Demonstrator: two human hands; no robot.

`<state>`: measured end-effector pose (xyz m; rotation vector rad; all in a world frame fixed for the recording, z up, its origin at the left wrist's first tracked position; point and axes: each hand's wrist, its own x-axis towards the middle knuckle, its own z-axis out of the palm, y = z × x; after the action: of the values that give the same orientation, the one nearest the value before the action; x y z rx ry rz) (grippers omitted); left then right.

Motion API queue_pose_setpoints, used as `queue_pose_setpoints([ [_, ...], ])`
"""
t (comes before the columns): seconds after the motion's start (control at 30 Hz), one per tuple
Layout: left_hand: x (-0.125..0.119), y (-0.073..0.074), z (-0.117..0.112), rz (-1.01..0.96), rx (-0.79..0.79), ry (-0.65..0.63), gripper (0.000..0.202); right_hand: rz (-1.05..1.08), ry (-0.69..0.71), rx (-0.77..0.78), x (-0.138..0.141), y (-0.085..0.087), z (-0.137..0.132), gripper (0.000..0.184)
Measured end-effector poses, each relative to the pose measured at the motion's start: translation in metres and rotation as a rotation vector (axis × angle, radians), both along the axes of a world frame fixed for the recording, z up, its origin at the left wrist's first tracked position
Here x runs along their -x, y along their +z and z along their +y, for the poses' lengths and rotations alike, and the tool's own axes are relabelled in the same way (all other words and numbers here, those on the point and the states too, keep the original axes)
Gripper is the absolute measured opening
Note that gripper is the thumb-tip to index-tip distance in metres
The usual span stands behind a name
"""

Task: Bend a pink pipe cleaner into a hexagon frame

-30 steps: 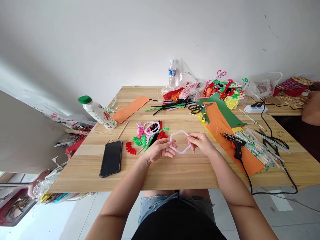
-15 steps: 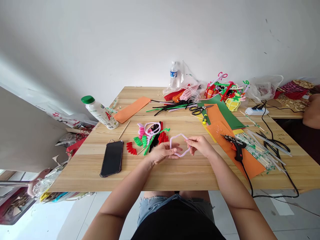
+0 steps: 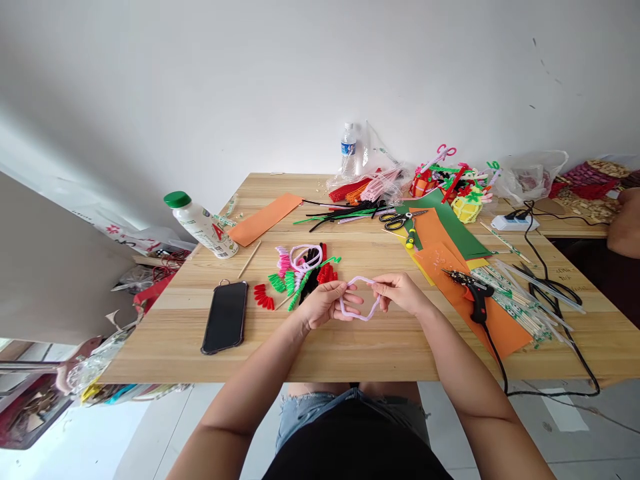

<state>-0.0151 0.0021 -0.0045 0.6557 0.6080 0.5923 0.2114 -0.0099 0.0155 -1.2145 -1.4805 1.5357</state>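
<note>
A pale pink pipe cleaner bent into a closed, angular loop (image 3: 361, 315) hangs between both hands just above the wooden table (image 3: 350, 347). My left hand (image 3: 327, 303) pinches its left side, fingers curled round it. My right hand (image 3: 400, 292) pinches its upper right corner. Just beyond my left hand lies a heap of coiled pipe-cleaner pieces (image 3: 300, 270) in pink, green, red and black.
A black phone (image 3: 225, 316) lies left, a green-capped bottle (image 3: 201, 225) behind it. A black glue gun (image 3: 473, 290) with its cord rests on orange paper (image 3: 493, 320) at right, beside sticks (image 3: 520, 297). Scissors (image 3: 400, 218), pipe cleaners (image 3: 345, 210) and a water bottle (image 3: 348, 148) sit farther back. Another person's arm (image 3: 625, 227) shows far right.
The loop has been squeezed from an open hexagon into a flatter, narrower shape and tilted down. Both hands have stayed on it and shifted slightly together.
</note>
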Motion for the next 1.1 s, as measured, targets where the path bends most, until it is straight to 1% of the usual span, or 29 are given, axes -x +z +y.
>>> queue_pose_setpoints([
  [0.13,0.003,-0.002,0.002,-0.059,0.039,-0.036,0.02,-0.011,0.012,-0.035,-0.001,0.0,0.0,0.038],
  [0.27,0.003,-0.002,0.003,-0.066,0.094,-0.052,0.017,-0.021,0.001,-0.078,0.0,0.0,-0.001,0.038],
  [0.4,0.002,0.0,0.001,-0.024,0.014,-0.036,0.016,-0.047,0.011,-0.032,0.0,0.001,-0.001,0.04],
  [0.5,0.002,0.0,0.001,0.008,-0.024,-0.031,0.016,-0.047,0.014,-0.046,0.001,0.005,-0.002,0.039],
  [0.57,0.001,0.0,0.001,0.044,-0.043,-0.033,0.019,-0.05,0.017,-0.05,0.002,0.007,-0.003,0.037],
  [0.63,0.0,-0.002,0.0,0.113,-0.091,-0.013,0.026,-0.07,0.042,-0.014,0.003,0.008,-0.003,0.035],
  [0.7,-0.002,-0.003,0.0,0.218,-0.153,0.009,0.032,-0.107,0.059,0.037,0.004,0.004,-0.002,0.031],
  [0.77,-0.003,-0.003,-0.001,0.36,-0.227,0.002,0.034,-0.179,0.032,0.066,0.005,-0.002,-0.001,0.026],
  [0.83,0.0,-0.001,0.001,0.534,-0.332,-0.004,0.033,-0.277,-0.027,0.069,0.005,-0.009,0.0,0.021],
  [0.87,0.004,0.002,0.003,0.631,-0.408,0.019,0.031,-0.328,-0.044,0.067,0.004,-0.012,0.0,0.019],
  [0.9,0.01,0.005,0.005,0.73,-0.493,0.073,0.029,-0.376,-0.053,0.061,0.003,-0.015,0.001,0.017],
  [0.93,0.017,0.007,0.009,0.832,-0.592,0.155,0.026,-0.421,-0.059,0.045,0.002,-0.017,0.001,0.016],
  [0.97,0.027,0.01,0.014,0.96,-0.692,0.283,0.025,-0.464,-0.064,0.02,0.001,-0.019,0.002,0.015],
  [1.0,0.037,0.012,0.018,1.108,-0.746,0.43,0.024,-0.507,-0.068,-0.013,0.0,-0.02,0.002,0.015],
  [1.03,0.048,0.014,0.023,1.238,-0.761,0.537,0.024,-0.548,-0.075,-0.046,-0.001,-0.02,0.003,0.015],
  [1.07,0.059,0.015,0.028,1.305,-0.754,0.597,0.025,-0.585,-0.081,-0.076,-0.002,-0.02,0.003,0.015],
  [1.1,0.07,0.015,0.031,1.311,-0.739,0.624,0.025,-0.618,-0.084,-0.101,-0.003,-0.02,0.004,0.015],
])
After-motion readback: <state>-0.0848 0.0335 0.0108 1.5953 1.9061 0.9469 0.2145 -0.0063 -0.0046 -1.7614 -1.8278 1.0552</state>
